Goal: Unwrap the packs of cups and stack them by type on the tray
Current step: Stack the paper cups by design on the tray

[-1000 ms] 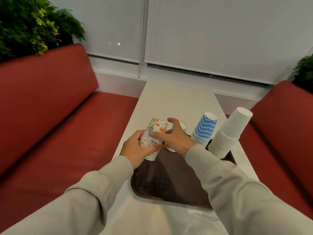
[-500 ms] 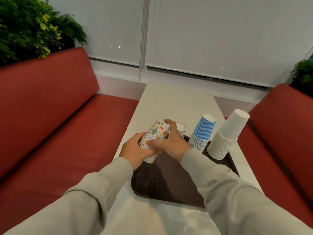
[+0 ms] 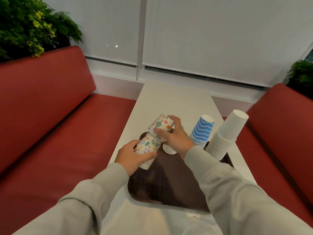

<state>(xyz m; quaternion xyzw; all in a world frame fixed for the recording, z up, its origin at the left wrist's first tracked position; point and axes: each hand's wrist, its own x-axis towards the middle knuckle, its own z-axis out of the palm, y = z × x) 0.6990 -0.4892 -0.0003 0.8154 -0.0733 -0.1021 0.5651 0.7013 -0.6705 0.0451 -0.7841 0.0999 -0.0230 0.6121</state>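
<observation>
From the head view, the left hand (image 3: 131, 156) is gripping a patterned cup stack (image 3: 148, 148) over the tray's (image 3: 169, 189) far left corner, while the right hand (image 3: 174, 138) is gripping its top cup (image 3: 161, 123). The blue striped stack (image 3: 202, 130) and white stack (image 3: 226, 134) are standing at the tray's far right.

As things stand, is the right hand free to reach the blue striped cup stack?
Probably not yet: the right hand grips the upper part of the patterned cup stack. The blue striped stack stands close beside it on the tray, nothing between them.
</observation>
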